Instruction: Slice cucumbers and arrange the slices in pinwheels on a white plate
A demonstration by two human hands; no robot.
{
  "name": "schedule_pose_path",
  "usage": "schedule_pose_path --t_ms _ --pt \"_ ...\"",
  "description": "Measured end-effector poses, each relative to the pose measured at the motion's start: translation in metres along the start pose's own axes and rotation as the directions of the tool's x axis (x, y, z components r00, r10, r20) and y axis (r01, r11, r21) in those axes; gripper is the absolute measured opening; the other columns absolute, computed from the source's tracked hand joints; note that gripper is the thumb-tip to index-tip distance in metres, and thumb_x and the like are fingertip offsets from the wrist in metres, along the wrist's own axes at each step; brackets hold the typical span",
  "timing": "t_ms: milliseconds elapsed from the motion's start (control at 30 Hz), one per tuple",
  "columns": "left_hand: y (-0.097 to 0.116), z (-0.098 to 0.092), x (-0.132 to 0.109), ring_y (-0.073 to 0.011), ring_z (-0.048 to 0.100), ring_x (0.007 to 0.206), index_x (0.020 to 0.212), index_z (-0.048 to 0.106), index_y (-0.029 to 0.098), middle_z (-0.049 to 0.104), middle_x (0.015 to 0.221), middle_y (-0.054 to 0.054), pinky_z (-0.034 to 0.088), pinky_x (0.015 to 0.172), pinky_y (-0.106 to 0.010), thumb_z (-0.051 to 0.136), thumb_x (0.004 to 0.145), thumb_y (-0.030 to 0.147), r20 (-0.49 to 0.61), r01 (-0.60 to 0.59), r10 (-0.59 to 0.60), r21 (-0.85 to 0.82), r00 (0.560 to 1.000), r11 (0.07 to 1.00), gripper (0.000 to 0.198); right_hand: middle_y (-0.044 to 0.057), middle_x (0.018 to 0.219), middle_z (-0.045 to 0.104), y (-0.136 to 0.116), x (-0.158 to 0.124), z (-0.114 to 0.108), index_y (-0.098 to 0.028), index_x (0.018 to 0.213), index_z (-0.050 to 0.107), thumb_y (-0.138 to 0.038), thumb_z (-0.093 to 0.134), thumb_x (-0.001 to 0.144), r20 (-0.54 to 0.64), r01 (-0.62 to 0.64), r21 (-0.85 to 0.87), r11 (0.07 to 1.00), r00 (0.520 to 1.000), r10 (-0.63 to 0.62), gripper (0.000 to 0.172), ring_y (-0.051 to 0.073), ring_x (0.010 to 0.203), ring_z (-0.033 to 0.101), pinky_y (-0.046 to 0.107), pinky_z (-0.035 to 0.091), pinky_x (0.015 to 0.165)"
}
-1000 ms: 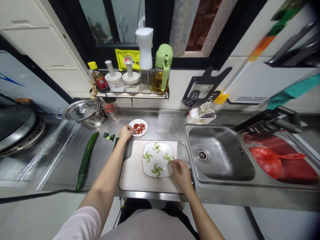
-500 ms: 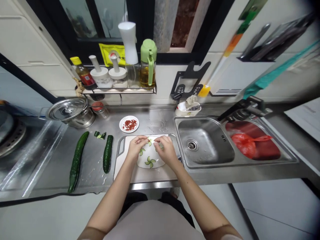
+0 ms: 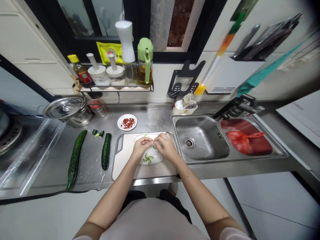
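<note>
Your left hand (image 3: 140, 146), earlier at the dish (image 3: 120, 126) of red bits (image 3: 128, 123), now meets your right hand (image 3: 166, 145) over the white plate (image 3: 156, 158) of cucumber slices (image 3: 147, 159), so work apparently centres there. Fingers (image 3: 146, 139) pinch close together; what they hold, if anything, cannot be told.

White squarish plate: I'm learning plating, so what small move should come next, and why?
Perhaps gently lower the left hand and right hand toward the white squarish plate: both pinch close together over it, near green cucumber slices; anything held is too small to tell.
</note>
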State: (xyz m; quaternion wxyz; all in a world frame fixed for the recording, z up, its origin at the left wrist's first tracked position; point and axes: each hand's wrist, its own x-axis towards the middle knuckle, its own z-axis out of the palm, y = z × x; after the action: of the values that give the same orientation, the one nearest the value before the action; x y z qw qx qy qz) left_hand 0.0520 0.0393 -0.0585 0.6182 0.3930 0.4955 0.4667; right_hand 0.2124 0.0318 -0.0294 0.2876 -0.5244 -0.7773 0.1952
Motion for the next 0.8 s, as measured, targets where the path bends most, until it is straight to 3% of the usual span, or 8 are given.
schedule_pose_path --t_ms 167,367,533,800 --pt "-0.018 -0.004 0.013 -0.0121 0.061 0.069 0.083 0.068 0.017 0.069 0.077 -0.003 0.047 0.069 -0.024 0.073 0.066 0.03 -0.029 -0.028 0.038 0.291 0.999 0.956 0.022 0.005 0.085 0.061 0.039 -0.008 0.01 -0.019 0.086 0.067 -0.024 0.051 0.09 0.03 -0.121 -0.063 0.991 0.992 0.123 0.017 0.02 0.086 0.049 0.03 0.037 0.079" --pt "-0.039 0.003 0.022 -0.0132 0.062 0.071 0.086 0.069 0.021 0.071 0.079 0.0 0.046 0.072 -0.024 0.066 0.074 0.02 0.023 -0.028 0.016 0.722 1.0 0.691 0.012 0.004 0.086 0.061 0.069 -0.026 0.036 -0.02 0.084 0.067 -0.023 0.053 0.09 0.137 -0.202 -0.184 0.962 0.964 0.228 0.016 0.018 0.084 0.048 0.027 0.033 0.075" --pt "-0.05 0.014 0.029 -0.0161 0.064 0.077 0.085 0.069 0.021 0.073 0.084 -0.002 0.044 0.072 -0.026 0.062 0.077 0.017 0.045 -0.018 -0.031 0.811 0.999 0.585 0.011 0.004 0.087 0.062 0.07 -0.03 0.046 -0.021 0.086 0.067 -0.025 0.052 0.092 0.144 -0.218 -0.256 0.942 0.955 0.261 0.017 0.019 0.086 0.046 0.028 0.03 0.074" --pt "-0.057 0.022 0.037 -0.0153 0.064 0.075 0.084 0.068 0.02 0.072 0.083 -0.002 0.043 0.07 -0.025 0.062 0.077 0.014 0.08 -0.035 -0.052 0.817 0.995 0.576 0.011 0.005 0.091 0.062 0.071 -0.027 0.049 -0.022 0.088 0.067 -0.026 0.051 0.093 0.18 -0.19 -0.319 0.929 0.95 0.256 0.017 0.02 0.089 0.046 0.029 0.028 0.075"
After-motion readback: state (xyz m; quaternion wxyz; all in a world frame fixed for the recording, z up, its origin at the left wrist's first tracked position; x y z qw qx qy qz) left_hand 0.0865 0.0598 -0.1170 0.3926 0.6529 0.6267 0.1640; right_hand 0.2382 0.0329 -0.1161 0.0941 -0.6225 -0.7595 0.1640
